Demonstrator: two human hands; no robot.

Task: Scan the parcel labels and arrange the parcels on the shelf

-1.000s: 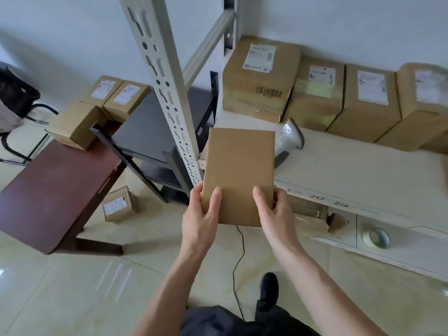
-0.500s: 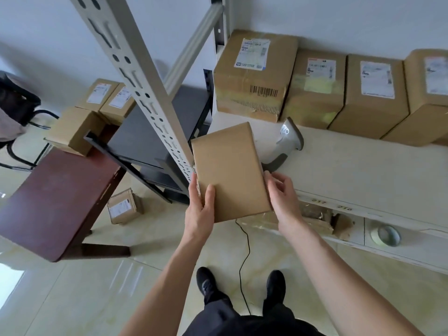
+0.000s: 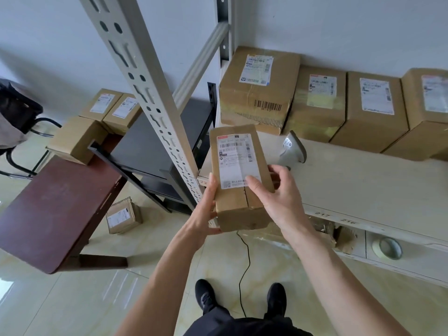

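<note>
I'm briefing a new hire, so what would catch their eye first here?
The small brown cardboard parcel with its white label up, held between left hand and right hand at centre. Behind it, the grey handheld scanner lies on the beige shelf, before a row of labelled boxes.

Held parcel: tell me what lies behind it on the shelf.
Behind the held parcel on the shelf lies a grey scanner, then a row of labelled boxes along the wall. The parcel hides the shelf's near-left corner.
</note>
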